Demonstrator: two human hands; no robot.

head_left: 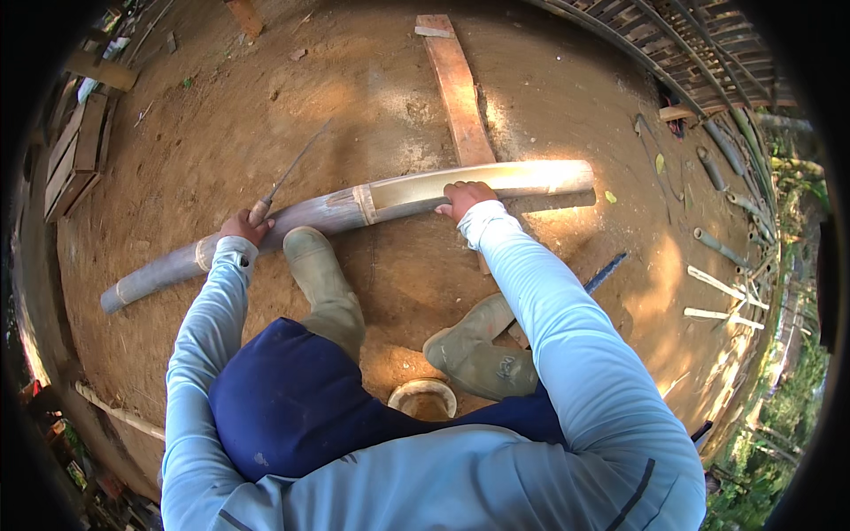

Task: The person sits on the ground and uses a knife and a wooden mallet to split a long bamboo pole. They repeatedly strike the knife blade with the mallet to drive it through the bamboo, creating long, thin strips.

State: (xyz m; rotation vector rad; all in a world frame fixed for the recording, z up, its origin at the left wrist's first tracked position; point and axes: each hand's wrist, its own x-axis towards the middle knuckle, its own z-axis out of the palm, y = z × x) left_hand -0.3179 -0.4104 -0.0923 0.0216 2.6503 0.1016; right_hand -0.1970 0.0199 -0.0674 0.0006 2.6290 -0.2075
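A long grey bamboo pole [319, 215] lies crosswise in front of my boots. Its right stretch is cut open along the top, baring the pale hollow inside. My left hand [246, 228] is closed round the wooden handle of a thin-bladed knife [260, 211], whose blade points up and away to the right. That same hand rests against the whole, uncut part of the pole. On the opened part, my right hand [467, 200] grips the near wall, fingers hooked over the cut edge. A wooden plank [455, 93] runs away from me beneath the pole.
My left boot [320, 270] touches or nearly touches the pole. Near my right boot [482, 350] lies a dark, narrow strip [606, 273]. A round pale-rimmed container [423, 386] sits between my legs. Bamboo offcuts [722, 248] lie at the right, a wooden crate [80, 155] at the left.
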